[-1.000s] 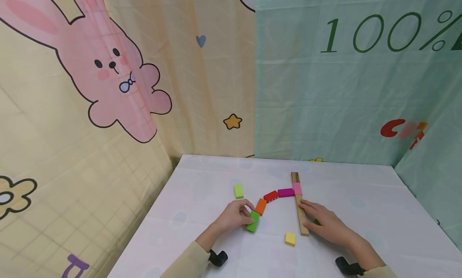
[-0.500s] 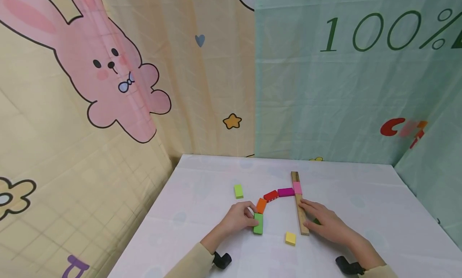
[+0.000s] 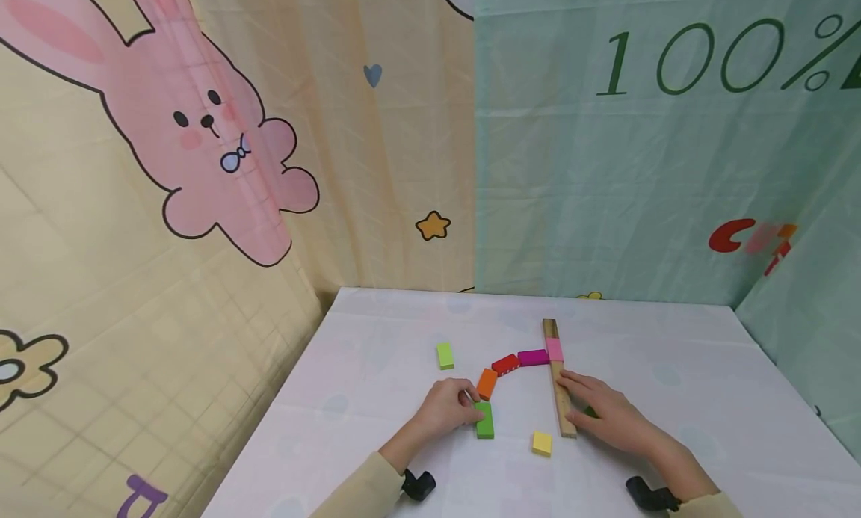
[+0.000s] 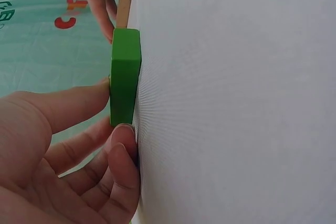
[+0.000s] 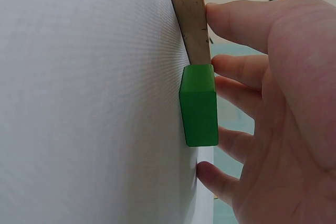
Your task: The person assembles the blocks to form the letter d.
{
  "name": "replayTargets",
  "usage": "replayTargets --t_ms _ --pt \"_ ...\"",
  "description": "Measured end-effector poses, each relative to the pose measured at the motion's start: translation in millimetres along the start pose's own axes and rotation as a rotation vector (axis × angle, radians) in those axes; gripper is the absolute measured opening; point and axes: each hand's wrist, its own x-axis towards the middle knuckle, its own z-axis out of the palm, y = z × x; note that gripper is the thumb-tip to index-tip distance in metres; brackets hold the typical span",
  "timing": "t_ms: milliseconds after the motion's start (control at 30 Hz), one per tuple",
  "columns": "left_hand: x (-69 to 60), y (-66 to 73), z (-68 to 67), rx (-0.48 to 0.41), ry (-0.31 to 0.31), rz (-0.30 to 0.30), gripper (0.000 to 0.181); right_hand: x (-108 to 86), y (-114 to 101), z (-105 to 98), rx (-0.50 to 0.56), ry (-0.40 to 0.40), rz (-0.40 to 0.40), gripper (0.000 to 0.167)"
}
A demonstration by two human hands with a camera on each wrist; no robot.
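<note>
Head view: white cloth [image 3: 673,353] is spread nearly smooth; hung fabric [image 3: 572,167] behind is creased and printed. Small solid-coloured bars are laid out. The green block [image 3: 486,424] is pinched by thumb and fingers of the left hand [image 3: 442,408], just beside the orange block [image 3: 487,384]; contact between them cannot be told. The curve is continued by a red block [image 3: 506,365], a magenta block [image 3: 534,357] and a pink block [image 3: 554,350], in line with a long wooden strip [image 3: 563,409]. Strip is touched by the right hand [image 3: 608,415], fingers extended. Compared with one second ago, the green block has been turned from a slant to nearly straight and shifted slightly right; right hand and strip are unchanged. Room is left between green block and strip, with a yellow block [image 3: 542,444] in it. A lime block [image 3: 445,356] is set apart. Far cloth edge is well away from both hands.

Left wrist view: green block is shown smooth, with softened edges; thumb is pressed to one face, fingers curled by its end.

Right wrist view: wood grain and a "3" are shown on strip; thumb tip is rested against it, fingers spread. A second green block [image 5: 199,106] is seen near them.
</note>
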Motion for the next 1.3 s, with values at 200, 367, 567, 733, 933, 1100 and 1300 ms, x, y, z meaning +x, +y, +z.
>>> replayTargets --t_ms 200,367,567,733,933,1100,1300 --pt "0.3 0.4 1.6 0.008 0.017 0.002 0.017 0.2 1.3 0.4 -0.002 -0.001 -0.004 0.069" --pt "1.3 1.7 1.8 -0.003 0.028 0.002 0.018 0.5 4.2 1.0 -0.005 0.006 -0.008 0.070" --pt "2.9 1.6 3.1 0.007 0.039 -0.003 0.018 0.0 5.5 1.2 -0.001 0.005 -0.001 0.073" --pt "3.7 1.9 3.9 0.014 0.046 0.001 0.018 -0.3 5.4 0.0 -0.006 0.007 0.001 0.072" --pt "4.4 3.8 4.9 0.018 0.048 -0.010 0.018 -0.8 4.7 -1.8 -0.004 0.006 -0.005 0.072" --pt "3.4 5.1 3.2 0.009 0.044 -0.014 0.018 -0.8 4.9 -1.6 0.003 0.006 -0.004 0.071" --pt "1.6 2.7 -5.6 -0.001 0.039 -0.044 0.018 -0.3 5.4 0.9 0.014 -0.007 -0.010 0.072"
